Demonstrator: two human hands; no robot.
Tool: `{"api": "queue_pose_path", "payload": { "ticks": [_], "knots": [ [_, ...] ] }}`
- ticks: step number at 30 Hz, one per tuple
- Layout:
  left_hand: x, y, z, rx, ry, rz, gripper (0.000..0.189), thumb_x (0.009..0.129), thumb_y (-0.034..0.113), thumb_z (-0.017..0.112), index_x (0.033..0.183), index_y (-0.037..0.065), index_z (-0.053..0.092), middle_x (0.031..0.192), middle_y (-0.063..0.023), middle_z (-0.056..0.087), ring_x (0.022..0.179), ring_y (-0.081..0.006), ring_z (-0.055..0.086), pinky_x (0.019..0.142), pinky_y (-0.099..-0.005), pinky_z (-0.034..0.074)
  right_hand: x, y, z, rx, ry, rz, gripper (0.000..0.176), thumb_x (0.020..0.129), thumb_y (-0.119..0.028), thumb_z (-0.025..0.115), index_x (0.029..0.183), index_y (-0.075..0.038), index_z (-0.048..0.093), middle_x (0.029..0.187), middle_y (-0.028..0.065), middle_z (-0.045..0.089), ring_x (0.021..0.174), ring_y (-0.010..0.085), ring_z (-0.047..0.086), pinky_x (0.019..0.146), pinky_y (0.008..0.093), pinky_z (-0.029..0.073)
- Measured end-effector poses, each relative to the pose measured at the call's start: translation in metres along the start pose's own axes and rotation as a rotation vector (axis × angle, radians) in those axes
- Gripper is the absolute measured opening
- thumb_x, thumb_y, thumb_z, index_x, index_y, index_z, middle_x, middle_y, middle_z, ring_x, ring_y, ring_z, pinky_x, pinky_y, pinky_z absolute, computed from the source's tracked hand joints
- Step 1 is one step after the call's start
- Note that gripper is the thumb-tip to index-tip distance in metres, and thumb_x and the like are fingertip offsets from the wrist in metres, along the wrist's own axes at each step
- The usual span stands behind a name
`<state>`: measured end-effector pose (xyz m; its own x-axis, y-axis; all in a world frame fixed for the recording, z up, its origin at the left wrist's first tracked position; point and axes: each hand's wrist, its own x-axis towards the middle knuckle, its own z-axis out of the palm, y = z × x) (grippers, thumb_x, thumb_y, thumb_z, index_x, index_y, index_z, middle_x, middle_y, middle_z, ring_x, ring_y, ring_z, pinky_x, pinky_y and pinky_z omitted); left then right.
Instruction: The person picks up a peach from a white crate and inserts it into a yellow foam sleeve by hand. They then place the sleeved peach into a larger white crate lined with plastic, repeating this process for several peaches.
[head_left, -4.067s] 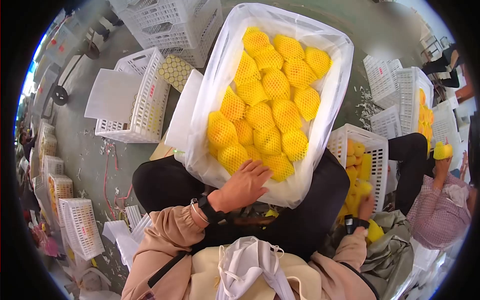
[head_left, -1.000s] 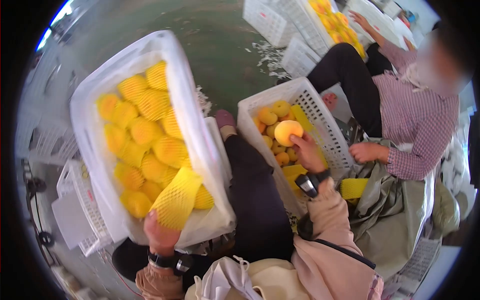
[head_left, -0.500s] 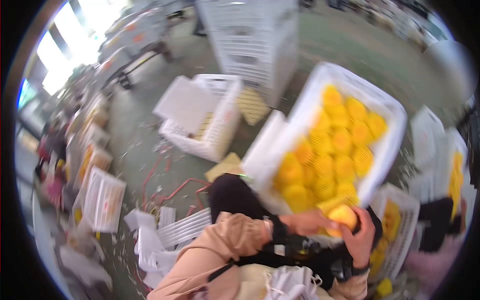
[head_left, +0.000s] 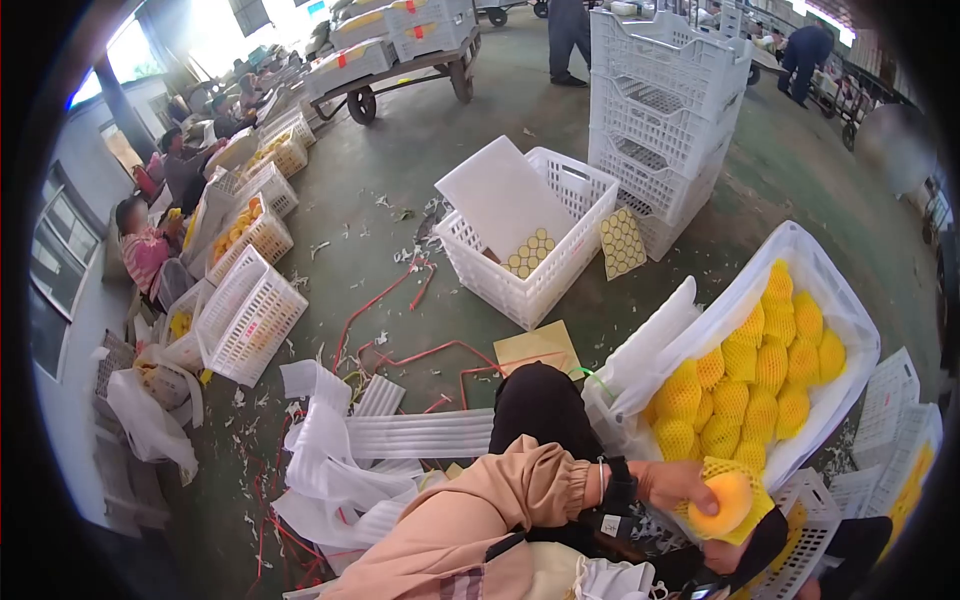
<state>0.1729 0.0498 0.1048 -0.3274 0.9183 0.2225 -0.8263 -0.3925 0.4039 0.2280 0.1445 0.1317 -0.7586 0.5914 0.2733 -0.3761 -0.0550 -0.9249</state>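
My left hand (head_left: 678, 486) grips a round yellow-orange fruit (head_left: 722, 502), thumb and fingers on its near side. A yellow foam net (head_left: 752, 484) is spread around and under the fruit. Beneath them, my right hand (head_left: 726, 554) holds the net from below, its fingers mostly hidden by net and fruit. Just beyond my hands, a white lined crate (head_left: 848, 300) stands tilted, with many fruits in yellow foam nets (head_left: 757, 402) in rows. A white foam sheet (head_left: 655, 338) lies along its left side.
A white crate (head_left: 520, 298) with a foam board stands ahead, beside stacked white crates (head_left: 655, 135). White foam strips (head_left: 345, 465) and red straps (head_left: 440, 350) lie on the floor at left. Another crate (head_left: 812, 520) stands close right. People sit along the left wall; a loaded cart (head_left: 400, 70) stands behind.
The view has shifted, so the crates sit lower and farther right. The fruit, earlier between both hands, is now gripped by my left hand with the net spread around it; my right hand has dropped below.
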Motion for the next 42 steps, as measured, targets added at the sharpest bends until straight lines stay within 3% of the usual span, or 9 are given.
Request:
{"api": "queue_pose_path", "payload": {
  "ticks": [6, 11, 14, 18, 25, 28, 30, 34, 42],
  "knots": [
    [-0.022, 0.010, 0.003, -0.069, -0.132, -0.198, 0.054, 0.067, 0.001, 0.071, 0.116, 0.000, 0.050, 0.106, -0.0109, 0.061, 0.098, -0.0199, 0.058, 0.086, -0.0326, 0.046, -0.018, 0.072, 0.098, 0.199, 0.425, -0.785, 0.052, 0.090, -0.012, 0.034, 0.135, 0.003, 0.014, 0.135, 0.0223, 0.028, 0.126, 0.0329, 0.027, 0.105, 0.0387, 0.021],
    [-0.033, 0.008, -0.010, 0.008, -0.163, -0.297, 0.058, 0.064, -0.002, 0.072, 0.117, -0.003, 0.049, 0.111, -0.0112, 0.059, 0.102, -0.0193, 0.056, 0.088, -0.0343, 0.045, -0.011, 0.070, 0.028, 0.099, 0.183, -0.807, 0.047, 0.089, -0.009, 0.037, 0.130, 0.002, 0.019, 0.132, 0.0211, 0.032, 0.123, 0.0315, 0.031, 0.102, 0.0355, 0.026],
    [-0.024, 0.034, 0.020, 0.155, -0.030, -0.158, 0.060, 0.066, 0.006, 0.073, 0.120, 0.000, 0.047, 0.110, -0.0084, 0.057, 0.099, -0.0175, 0.056, 0.088, -0.0315, 0.045, -0.001, -0.009, -0.065, -0.219, -0.526, 0.501, 0.027, 0.091, -0.019, 0.038, 0.108, 0.000, 0.047, 0.105, 0.0125, 0.057, 0.096, 0.0182, 0.057, 0.083, 0.0263, 0.047],
    [-0.007, 0.018, -0.005, 0.306, 0.297, -0.082, 0.056, 0.071, 0.006, 0.070, 0.122, 0.003, 0.044, 0.106, -0.0049, 0.057, 0.095, -0.0132, 0.056, 0.084, -0.0269, 0.046, 0.015, -0.024, -0.043, -0.317, 0.094, 0.203, 0.016, 0.075, -0.003, 0.065, 0.084, -0.003, 0.052, 0.079, 0.0061, 0.055, 0.068, 0.0167, 0.054, 0.061, 0.0240, 0.042],
    [-0.004, 0.010, -0.005, 0.694, 0.485, 0.244, 0.048, 0.080, 0.002, 0.061, 0.123, 0.003, 0.042, 0.109, -0.0043, 0.056, 0.098, -0.0127, 0.054, 0.086, -0.0262, 0.043, -0.023, -0.003, -0.018, -0.862, -0.409, -0.512, 0.017, 0.071, 0.003, 0.064, 0.080, -0.003, 0.051, 0.068, 0.0091, 0.049, 0.055, 0.0203, 0.047, 0.050, 0.0288, 0.038],
    [-0.011, 0.019, -0.020, 1.620, 0.222, 0.439, 0.048, 0.082, 0.003, 0.058, 0.126, 0.002, 0.038, 0.116, -0.0068, 0.051, 0.107, -0.0142, 0.048, 0.093, -0.0279, 0.039, -0.027, -0.004, -0.032, -0.665, -0.483, -0.250, 0.010, 0.081, -0.006, 0.060, 0.086, -0.004, 0.052, 0.071, 0.0076, 0.053, 0.064, 0.0182, 0.053, 0.057, 0.0277, 0.041],
    [-0.013, 0.015, -0.012, 1.372, 0.271, 0.341, 0.048, 0.084, 0.005, 0.057, 0.127, 0.001, 0.037, 0.119, -0.0077, 0.050, 0.111, -0.0153, 0.045, 0.096, -0.0289, 0.036, -0.019, -0.003, -0.041, -0.360, -0.040, 0.200, 0.018, 0.092, -0.020, 0.049, 0.100, -0.004, 0.051, 0.085, 0.0063, 0.058, 0.080, 0.0164, 0.057, 0.069, 0.0268, 0.043],
    [-0.007, 0.007, -0.004, 1.286, 0.378, 0.271, 0.046, 0.087, 0.009, 0.053, 0.130, 0.001, 0.039, 0.128, -0.0114, 0.047, 0.118, -0.0224, 0.044, 0.099, -0.0320, 0.033, -0.015, -0.003, -0.027, 0.436, -0.134, 0.740, 0.039, 0.094, -0.026, 0.045, 0.127, -0.006, 0.038, 0.120, 0.0053, 0.050, 0.108, 0.0168, 0.050, 0.090, 0.0341, 0.042],
    [-0.014, 0.001, -0.024, 1.050, 0.428, 0.228, 0.048, 0.090, 0.006, 0.044, 0.135, 0.001, 0.031, 0.134, -0.0120, 0.039, 0.121, -0.0200, 0.039, 0.102, -0.0295, 0.028, 0.009, -0.001, -0.040, 0.635, -0.078, 0.625, 0.043, 0.091, -0.020, 0.049, 0.129, -0.003, 0.036, 0.120, 0.0077, 0.050, 0.110, 0.0195, 0.050, 0.093, 0.0354, 0.041]
  ]
}}
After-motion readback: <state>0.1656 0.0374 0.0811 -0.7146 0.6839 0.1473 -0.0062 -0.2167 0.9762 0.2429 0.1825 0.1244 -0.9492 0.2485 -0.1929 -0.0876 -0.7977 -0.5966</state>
